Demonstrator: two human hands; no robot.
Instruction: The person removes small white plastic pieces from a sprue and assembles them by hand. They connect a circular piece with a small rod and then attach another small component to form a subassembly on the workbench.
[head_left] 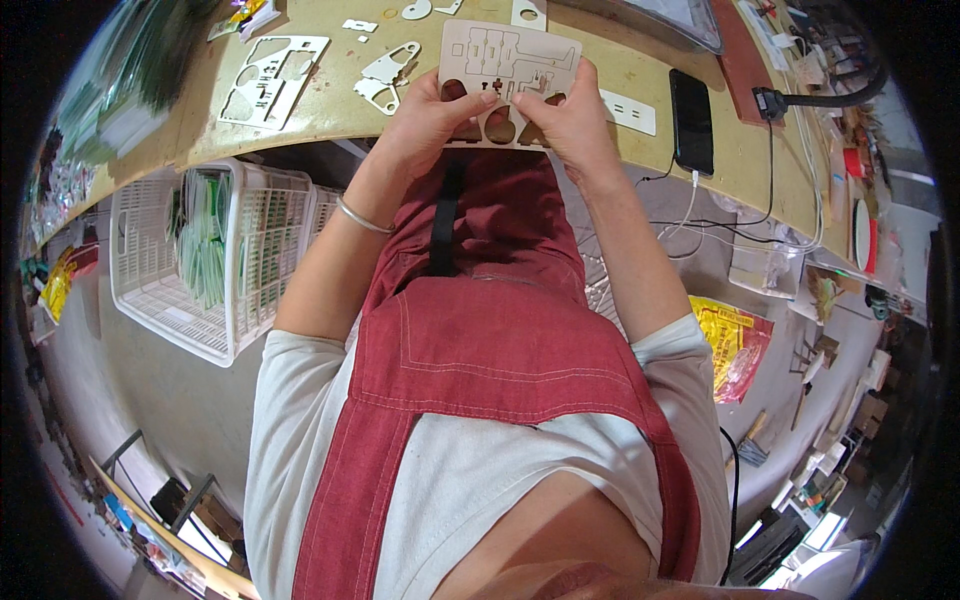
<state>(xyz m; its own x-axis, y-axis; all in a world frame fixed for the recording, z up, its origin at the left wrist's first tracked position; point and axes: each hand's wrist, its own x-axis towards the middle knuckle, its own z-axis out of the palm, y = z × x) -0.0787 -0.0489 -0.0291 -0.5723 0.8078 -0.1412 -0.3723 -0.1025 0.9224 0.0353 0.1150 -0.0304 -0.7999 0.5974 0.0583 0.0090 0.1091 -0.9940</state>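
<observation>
I hold a thin pale die-cut board sheet (505, 60) with several cut-out shapes and holes, over the near edge of the workbench (330, 115). My left hand (432, 112) grips its lower left edge, thumb on top of the sheet. My right hand (568, 115) grips its lower right edge, thumb pressing on a small piece in the sheet. A metal bangle (362, 216) sits on my left wrist. A red apron covers my lap below the sheet.
On the bench lie another punched-out sheet (272, 78), loose cut pieces (390, 75), a small white strip (630, 110) and a black phone (692, 120) on a cable. White plastic baskets (215, 255) with green packets stand under the bench at left. A yellow-red bag (735, 340) lies on the floor at right.
</observation>
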